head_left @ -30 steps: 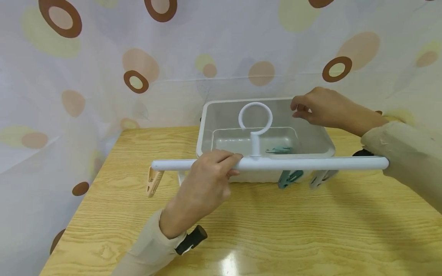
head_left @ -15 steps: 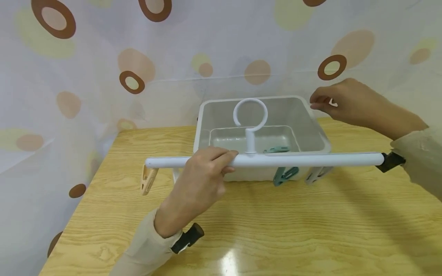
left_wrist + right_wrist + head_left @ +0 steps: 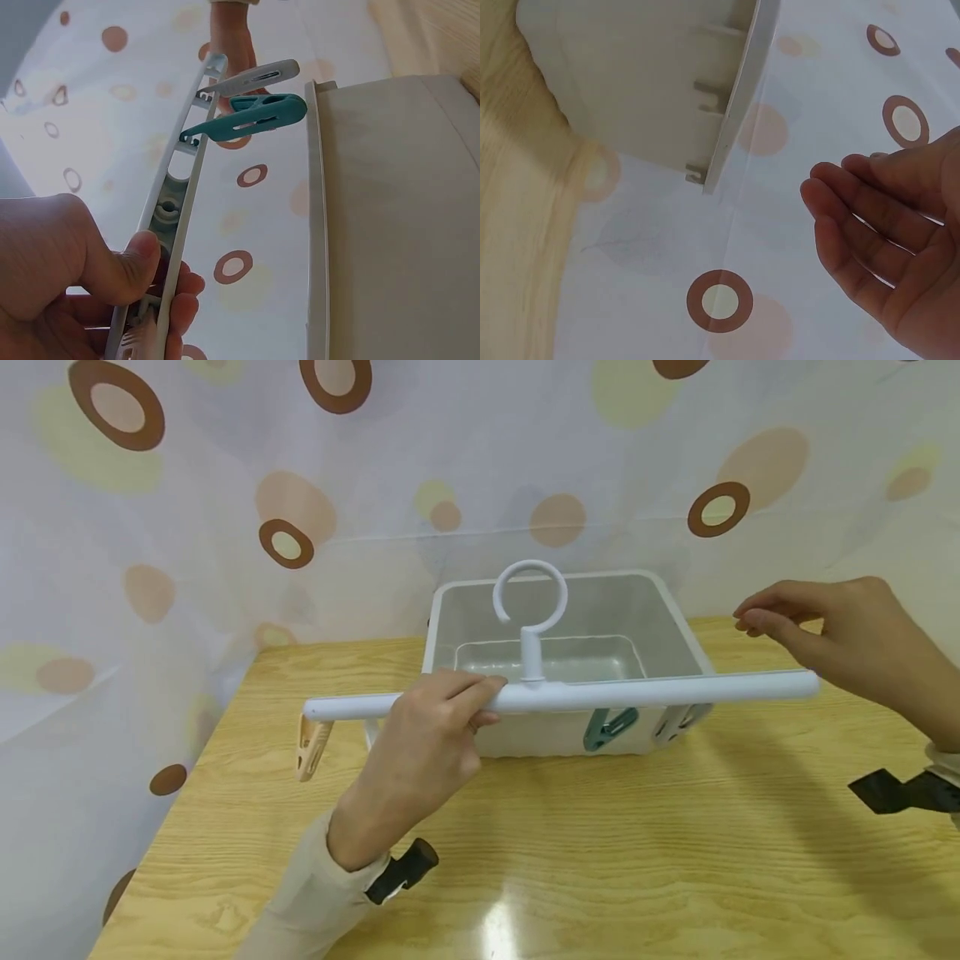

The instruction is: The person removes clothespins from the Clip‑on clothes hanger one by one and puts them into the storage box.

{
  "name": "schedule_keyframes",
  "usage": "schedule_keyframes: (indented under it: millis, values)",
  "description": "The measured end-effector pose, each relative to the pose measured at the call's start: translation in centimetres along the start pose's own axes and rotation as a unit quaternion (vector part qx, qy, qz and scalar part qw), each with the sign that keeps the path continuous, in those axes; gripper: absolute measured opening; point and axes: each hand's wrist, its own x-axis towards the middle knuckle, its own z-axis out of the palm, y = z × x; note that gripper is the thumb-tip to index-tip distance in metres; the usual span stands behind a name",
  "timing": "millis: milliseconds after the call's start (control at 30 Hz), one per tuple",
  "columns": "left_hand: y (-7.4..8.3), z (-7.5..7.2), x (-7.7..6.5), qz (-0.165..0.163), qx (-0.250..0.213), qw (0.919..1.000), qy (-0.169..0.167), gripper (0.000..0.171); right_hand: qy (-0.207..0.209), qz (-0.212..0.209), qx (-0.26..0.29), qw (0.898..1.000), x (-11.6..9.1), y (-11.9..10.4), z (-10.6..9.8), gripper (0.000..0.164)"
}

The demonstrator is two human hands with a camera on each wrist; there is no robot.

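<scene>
My left hand (image 3: 423,747) grips a white clip hanger (image 3: 660,692) left of its middle; its round hook (image 3: 531,656) points up. From the bar hang a beige clip (image 3: 310,752) at the left end, and a teal clip (image 3: 611,727) and a grey clip (image 3: 678,720) toward the right. The left wrist view shows the thumb pressed on the bar's underside, with the teal and grey clips farther along. My right hand (image 3: 840,618), fingers loosely bent and holding nothing, hovers beyond the bar's right end.
Behind the bar a pale grey bin (image 3: 600,597) stands on the wooden table (image 3: 585,860), near a patterned curtain (image 3: 480,460). The bar hides part of the bin's floor. Black straps with camera mounts (image 3: 405,868) sit on both wrists.
My right hand has moved right, from over the bin's right side to beyond it. The hanger has shifted slightly left, its right end tilting up. A teal clip inside the bin is now hidden.
</scene>
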Motion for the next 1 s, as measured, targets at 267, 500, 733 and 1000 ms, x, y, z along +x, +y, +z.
schedule_keyframes:
  millis: [267,500,733,1000]
  values:
    - [0.1,-0.2,0.4,0.012,0.000,0.9999,0.001,0.023,0.044,0.033,0.057,0.997,-3.6,-1.0,0.9,0.018]
    - [0.1,-0.4,0.6,0.013,0.000,0.9999,0.000,0.023,0.051,0.039,0.028,0.998,-5.6,-0.7,1.1,0.037]
    - [0.2,-0.5,0.6,0.004,0.000,1.0000,0.004,0.024,0.045,0.037,0.049,0.997,-7.1,-1.4,1.5,0.013]
    - [0.2,-0.6,0.5,0.000,0.008,1.0000,0.003,0.023,0.003,0.009,0.113,0.994,-8.0,-3.7,3.1,0.028]
